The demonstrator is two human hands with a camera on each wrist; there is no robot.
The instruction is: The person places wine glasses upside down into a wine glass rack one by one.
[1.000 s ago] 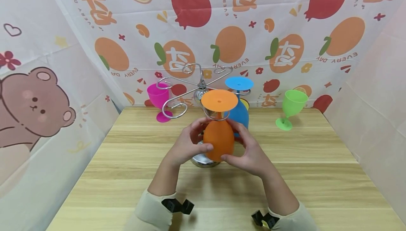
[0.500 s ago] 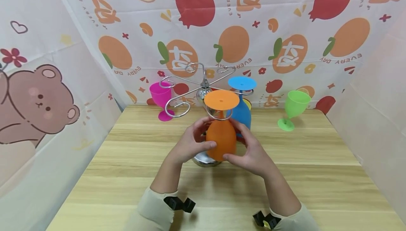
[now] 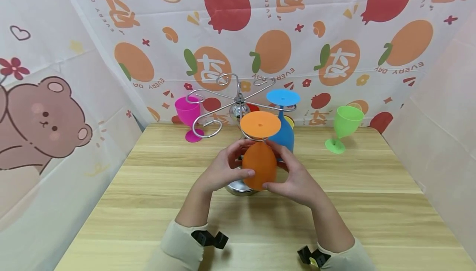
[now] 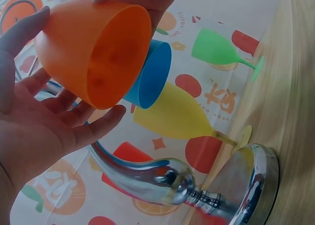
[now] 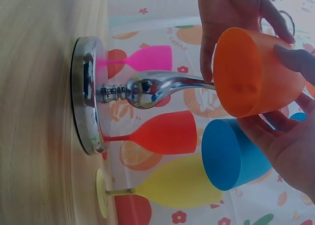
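Observation:
An orange goblet [image 3: 259, 165] hangs upside down at the front arm of a chrome glass rack [image 3: 239, 110], its foot on top of the curled wire loop. My left hand [image 3: 226, 167] holds the bowl from the left, thumb in front and fingers behind. From the right, my right hand [image 3: 295, 178] holds the same bowl, thumb near the rim. Both wrist views show the bowl's mouth facing down toward the table. A blue goblet [image 3: 283, 134] hangs inverted from the neighbouring arm, partly hidden behind my right hand.
Upright on the wooden table [image 3: 148, 221] stand a pink goblet [image 3: 187, 112] at back left and a green goblet [image 3: 346, 122] at right. Behind the rack are a yellow goblet [image 4: 172, 112] and a red goblet [image 5: 167, 134]. Printed cloth [image 3: 271, 52] hangs behind.
The orange goblet has dropped slightly, its foot coming down closer to the wire loop. Both hands keep their hold on the bowl. The head view has shifted a little.

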